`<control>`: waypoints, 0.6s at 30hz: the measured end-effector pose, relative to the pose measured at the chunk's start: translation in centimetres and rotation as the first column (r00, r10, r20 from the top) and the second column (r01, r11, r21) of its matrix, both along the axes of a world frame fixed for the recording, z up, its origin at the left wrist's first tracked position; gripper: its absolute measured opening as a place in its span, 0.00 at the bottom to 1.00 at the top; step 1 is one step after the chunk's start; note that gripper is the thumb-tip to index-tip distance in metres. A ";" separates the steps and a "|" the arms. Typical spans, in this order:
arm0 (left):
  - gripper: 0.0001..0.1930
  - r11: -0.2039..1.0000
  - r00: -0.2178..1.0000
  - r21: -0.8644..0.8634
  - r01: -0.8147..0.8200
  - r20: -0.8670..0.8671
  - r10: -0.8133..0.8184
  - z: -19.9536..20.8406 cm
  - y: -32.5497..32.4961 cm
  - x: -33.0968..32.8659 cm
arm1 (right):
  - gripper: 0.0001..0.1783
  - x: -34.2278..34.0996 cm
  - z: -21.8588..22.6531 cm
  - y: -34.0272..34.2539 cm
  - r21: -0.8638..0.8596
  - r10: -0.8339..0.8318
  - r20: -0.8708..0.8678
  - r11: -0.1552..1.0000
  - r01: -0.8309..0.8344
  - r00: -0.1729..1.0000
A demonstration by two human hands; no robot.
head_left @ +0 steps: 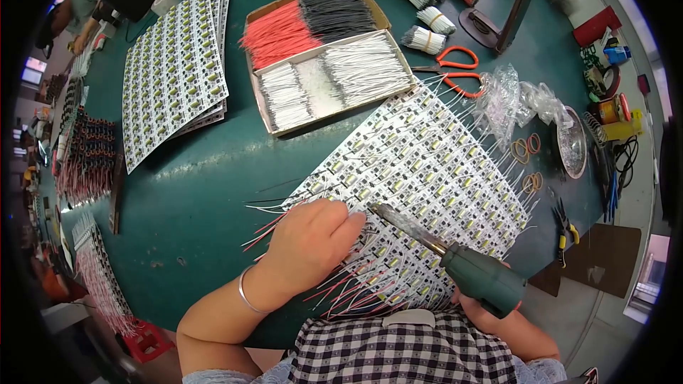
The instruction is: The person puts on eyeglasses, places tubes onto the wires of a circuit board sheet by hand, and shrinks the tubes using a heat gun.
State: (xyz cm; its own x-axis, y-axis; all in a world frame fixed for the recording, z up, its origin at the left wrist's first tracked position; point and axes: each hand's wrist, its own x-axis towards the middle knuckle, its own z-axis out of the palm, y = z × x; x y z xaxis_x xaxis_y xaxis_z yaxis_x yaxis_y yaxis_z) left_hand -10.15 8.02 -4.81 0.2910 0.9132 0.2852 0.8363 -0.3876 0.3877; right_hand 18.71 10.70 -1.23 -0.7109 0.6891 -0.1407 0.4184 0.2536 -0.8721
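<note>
A large white circuit-board panel (434,163) lies slanted before me, with rows of small yellow-green components and thin wires along its edges. My left hand (313,238) is closed in a pinch over its left part; what the fingertips hold is hidden. In my right hand (484,313) is a dark green soldering gun (484,279), gripped from below and mostly covering that hand. Its long metal tip points at the panel, just right of my left fingertips. Red and white wires (352,288) fan out from the panel's near left side.
Beyond the panel, a cardboard box (257,110) holds red, black and white cut wires. More panels (174,75) are stacked at left. Orange-handled scissors (462,84), crumpled clear plastic (501,99), an oval metal dish (571,144), rubber bands and yellow-handled pliers (565,235) lie right.
</note>
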 end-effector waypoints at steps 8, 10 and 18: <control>0.09 1.000 0.999 -0.003 0.019 0.045 -0.019 -0.2 0.4 -0.2 | 0.19 0.4 -0.3 -0.3 -0.073 -0.044 0.055 0.996 0.048 0.997; 0.09 1.000 0.999 0.015 0.014 0.042 -0.015 -0.2 0.5 -0.1 | 0.18 0.1 -0.4 0.2 0.159 0.070 0.021 0.985 -0.072 0.997; 0.09 0.999 0.997 -0.017 0.028 0.069 -0.026 0.1 0.6 -0.1 | 0.21 0.4 0.0 0.3 0.312 0.111 0.136 0.938 -0.149 0.984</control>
State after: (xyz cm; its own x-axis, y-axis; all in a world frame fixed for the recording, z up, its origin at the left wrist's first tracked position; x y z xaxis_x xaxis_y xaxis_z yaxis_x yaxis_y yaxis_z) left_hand -10.29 8.65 -4.68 0.2959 0.9103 0.2894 0.7967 -0.4023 0.4510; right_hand 19.07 11.05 -1.20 -0.7895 0.6136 -0.0146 0.4554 0.5697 -0.6841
